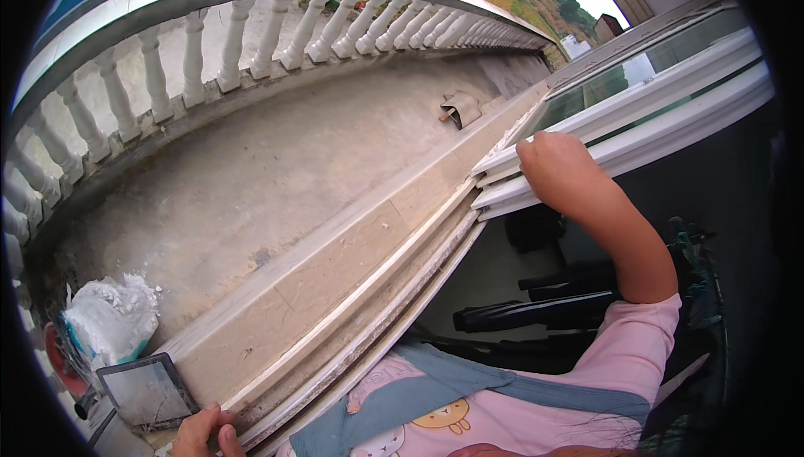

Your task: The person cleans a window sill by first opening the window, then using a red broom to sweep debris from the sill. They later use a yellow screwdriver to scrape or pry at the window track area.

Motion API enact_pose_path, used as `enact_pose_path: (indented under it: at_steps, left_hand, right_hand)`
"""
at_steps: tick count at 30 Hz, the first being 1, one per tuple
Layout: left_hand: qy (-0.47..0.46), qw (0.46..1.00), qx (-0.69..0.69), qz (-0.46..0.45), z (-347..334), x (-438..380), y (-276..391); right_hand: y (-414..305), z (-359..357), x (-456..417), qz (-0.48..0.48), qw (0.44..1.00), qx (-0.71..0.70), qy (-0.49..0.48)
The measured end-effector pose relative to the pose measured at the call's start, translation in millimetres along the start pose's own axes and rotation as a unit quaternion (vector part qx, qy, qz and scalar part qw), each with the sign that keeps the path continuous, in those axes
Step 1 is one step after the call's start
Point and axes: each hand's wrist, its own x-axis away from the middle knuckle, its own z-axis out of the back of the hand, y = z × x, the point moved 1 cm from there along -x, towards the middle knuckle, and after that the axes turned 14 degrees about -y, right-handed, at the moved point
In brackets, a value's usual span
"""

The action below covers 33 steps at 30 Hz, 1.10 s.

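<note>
My right hand [556, 165] is curled against the end of the white sliding window sashes [634, 105]; its fingertips are hidden, so whether it grips a frame or some small thing cannot be told. Bare sliding track [370, 338], marked with dirt, runs from the sashes down to the lower left. At the bottom left, my left hand [207, 435] lies by the near end of this track, fingers bent and apart, with nothing seen in it. Beside the track is a tan tiled sill [301, 287] with small crumbs on it.
A dark-framed panel [149, 392] leans at the sill's left end, near an open bag of white powder [113, 316]. A crumpled cloth or sack [461, 108] lies on the concrete floor [251, 174]. White balusters [195, 58] line the far side. Dark long objects [534, 312] are inside the window.
</note>
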Motion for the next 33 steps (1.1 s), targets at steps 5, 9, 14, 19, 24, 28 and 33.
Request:
enact_pose_path:
  at_steps: [5,9,14,19,24,28,33]
  left_hand:
    - [-0.011,0.999,0.024,0.03,-4,2,-1]
    - [0.007,0.999,0.011,0.052,-6,2,5]
    - [0.056,0.998,0.011,0.034,-11,-3,6]
    - [0.037,0.999,-0.016,0.008,-6,-4,13]
    - [0.012,1.0,0.001,-0.008,-2,-3,14]
    - [0.009,0.999,-0.026,-0.033,1,-11,25]
    - [0.029,0.997,-0.049,-0.05,-2,-12,29]
  right_hand:
    - [-7,-24,1,0.004,0.999,-0.038,-0.009]
    - [0,-16,21,0.037,0.999,-0.024,0.007]
    - [2,-20,13,0.016,0.999,-0.026,-0.011]
    - [-8,-14,18,0.01,1.0,-0.027,-0.007]
    - [-13,-44,-1,-0.016,1.0,-0.018,-0.014]
    - [-29,-59,-19,0.016,0.999,-0.044,-0.008]
    - [-53,-65,-34,0.069,0.997,-0.027,-0.013]
